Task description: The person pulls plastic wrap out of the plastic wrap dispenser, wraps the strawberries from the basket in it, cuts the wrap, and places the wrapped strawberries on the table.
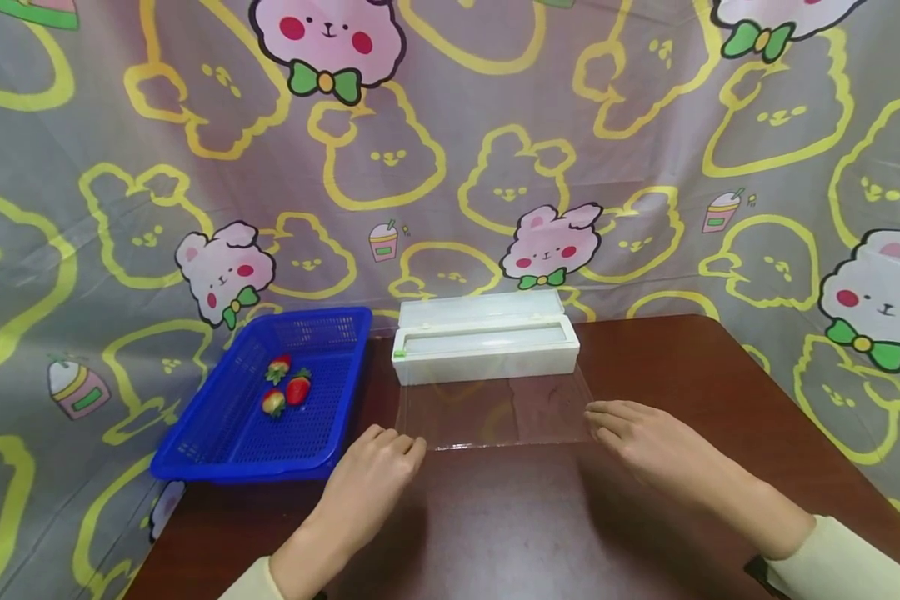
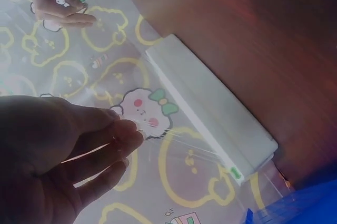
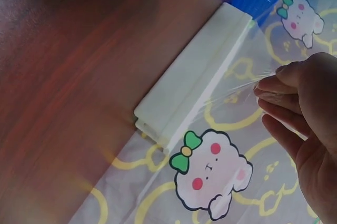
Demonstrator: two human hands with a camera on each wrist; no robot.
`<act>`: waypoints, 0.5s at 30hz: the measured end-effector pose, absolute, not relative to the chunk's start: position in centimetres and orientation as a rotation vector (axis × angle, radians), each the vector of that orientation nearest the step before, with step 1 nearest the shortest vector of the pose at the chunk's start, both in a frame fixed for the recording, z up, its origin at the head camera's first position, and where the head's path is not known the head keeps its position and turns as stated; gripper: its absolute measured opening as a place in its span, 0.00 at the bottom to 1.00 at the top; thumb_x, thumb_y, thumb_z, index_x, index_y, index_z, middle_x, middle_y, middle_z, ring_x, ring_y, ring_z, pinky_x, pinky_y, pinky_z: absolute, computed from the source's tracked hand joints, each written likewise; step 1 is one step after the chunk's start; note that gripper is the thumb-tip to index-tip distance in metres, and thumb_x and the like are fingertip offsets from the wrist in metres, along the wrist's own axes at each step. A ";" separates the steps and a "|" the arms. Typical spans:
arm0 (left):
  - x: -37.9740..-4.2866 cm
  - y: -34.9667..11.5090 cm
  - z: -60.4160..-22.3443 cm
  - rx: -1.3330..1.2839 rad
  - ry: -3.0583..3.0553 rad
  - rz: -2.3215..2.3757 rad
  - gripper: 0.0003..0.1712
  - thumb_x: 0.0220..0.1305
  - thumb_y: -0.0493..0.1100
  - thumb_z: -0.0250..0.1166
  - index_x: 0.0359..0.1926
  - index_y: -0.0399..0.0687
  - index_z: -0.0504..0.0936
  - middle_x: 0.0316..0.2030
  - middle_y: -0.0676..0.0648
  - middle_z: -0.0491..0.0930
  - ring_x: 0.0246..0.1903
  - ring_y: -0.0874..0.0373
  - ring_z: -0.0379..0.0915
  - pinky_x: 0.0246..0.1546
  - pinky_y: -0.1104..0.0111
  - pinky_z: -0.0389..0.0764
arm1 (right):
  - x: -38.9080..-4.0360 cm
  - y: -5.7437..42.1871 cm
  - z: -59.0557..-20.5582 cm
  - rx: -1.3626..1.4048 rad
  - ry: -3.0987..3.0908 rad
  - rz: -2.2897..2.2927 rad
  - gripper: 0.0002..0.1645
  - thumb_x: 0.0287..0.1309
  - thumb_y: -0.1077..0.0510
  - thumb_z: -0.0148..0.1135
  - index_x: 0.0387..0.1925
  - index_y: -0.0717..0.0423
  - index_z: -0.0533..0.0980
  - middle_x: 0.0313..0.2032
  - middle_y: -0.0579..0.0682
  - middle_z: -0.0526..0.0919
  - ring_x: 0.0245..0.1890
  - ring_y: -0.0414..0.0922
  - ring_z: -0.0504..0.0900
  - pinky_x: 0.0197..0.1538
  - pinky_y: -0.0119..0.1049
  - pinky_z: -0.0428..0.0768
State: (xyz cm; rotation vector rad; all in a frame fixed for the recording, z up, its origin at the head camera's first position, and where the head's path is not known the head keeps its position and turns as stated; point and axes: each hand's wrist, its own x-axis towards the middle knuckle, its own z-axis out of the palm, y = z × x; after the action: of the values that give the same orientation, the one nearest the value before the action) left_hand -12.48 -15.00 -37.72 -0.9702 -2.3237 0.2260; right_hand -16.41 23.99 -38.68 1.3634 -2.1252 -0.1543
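A sheet of clear plastic wrap [image 1: 487,412] stretches from the front of a white wrap dispenser box [image 1: 487,362] toward me. My left hand [image 1: 375,471] pinches its near left corner between thumb and fingers. At the near right corner, my right hand [image 1: 645,437] pinches the film as well. In the left wrist view the thumb and forefinger of the left hand [image 2: 89,155] meet on the film. Thin creases run from the right hand's fingertips [image 3: 263,84] to the box in the right wrist view. The dispenser's lid [image 1: 482,309] stands raised at the back.
Left of the dispenser stands a blue plastic basket [image 1: 352,392] with 3 strawberries [image 1: 297,388] in it. The brown table [image 1: 682,367] reaches back to a grey patterned curtain [image 1: 450,125] hanging behind and at both sides.
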 end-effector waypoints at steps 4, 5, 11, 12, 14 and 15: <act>-11.8 -15.1 -37.7 -0.974 -2.317 0.217 0.09 0.56 0.31 0.69 0.40 0.41 0.86 0.30 0.46 0.87 0.28 0.52 0.80 0.35 0.62 0.76 | -15.8 24.0 -38.8 1.363 -2.092 -0.155 0.45 0.80 0.63 0.12 0.42 0.64 0.84 0.47 0.59 0.86 0.50 0.55 0.85 0.51 0.48 0.83; -11.6 -15.1 -37.6 -0.972 -2.315 0.209 0.09 0.56 0.31 0.69 0.40 0.41 0.86 0.30 0.46 0.87 0.28 0.52 0.80 0.35 0.62 0.76 | -15.7 24.0 -38.8 1.364 -2.087 -0.159 0.45 0.80 0.63 0.12 0.42 0.63 0.84 0.47 0.59 0.86 0.50 0.55 0.84 0.51 0.48 0.83; -10.8 -15.1 -37.1 -0.974 -2.308 0.190 0.10 0.55 0.30 0.69 0.41 0.40 0.86 0.30 0.46 0.86 0.29 0.52 0.79 0.37 0.62 0.76 | -14.8 24.0 -38.2 1.352 -2.087 -0.190 0.46 0.79 0.65 0.11 0.43 0.63 0.85 0.49 0.60 0.86 0.51 0.55 0.84 0.52 0.47 0.83; -10.7 -15.0 -37.1 -0.980 -2.311 0.194 0.11 0.55 0.30 0.69 0.41 0.40 0.86 0.30 0.46 0.86 0.29 0.52 0.79 0.37 0.62 0.77 | -14.6 24.0 -38.1 1.352 -2.091 -0.185 0.46 0.79 0.65 0.11 0.43 0.64 0.85 0.49 0.60 0.86 0.51 0.55 0.84 0.52 0.47 0.83; -10.3 -15.0 -37.1 -0.991 -2.316 0.203 0.11 0.55 0.30 0.69 0.41 0.40 0.86 0.30 0.46 0.86 0.30 0.53 0.79 0.37 0.62 0.77 | -14.4 24.1 -38.2 1.358 -2.096 -0.184 0.46 0.79 0.65 0.11 0.44 0.64 0.85 0.49 0.59 0.86 0.52 0.55 0.84 0.52 0.47 0.83; -10.2 -15.0 -37.1 -0.995 -2.317 0.206 0.11 0.55 0.30 0.69 0.41 0.39 0.86 0.30 0.46 0.86 0.30 0.53 0.79 0.37 0.62 0.77 | -14.3 24.1 -38.2 1.363 -2.097 -0.187 0.47 0.79 0.65 0.10 0.44 0.63 0.85 0.49 0.59 0.86 0.52 0.55 0.84 0.52 0.47 0.83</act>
State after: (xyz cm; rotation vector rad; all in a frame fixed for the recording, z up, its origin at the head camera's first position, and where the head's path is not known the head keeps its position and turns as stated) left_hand -10.18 -14.96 -37.13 -0.9948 -2.3170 0.2058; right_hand -14.27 24.11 -38.22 1.3629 -2.0967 -0.1865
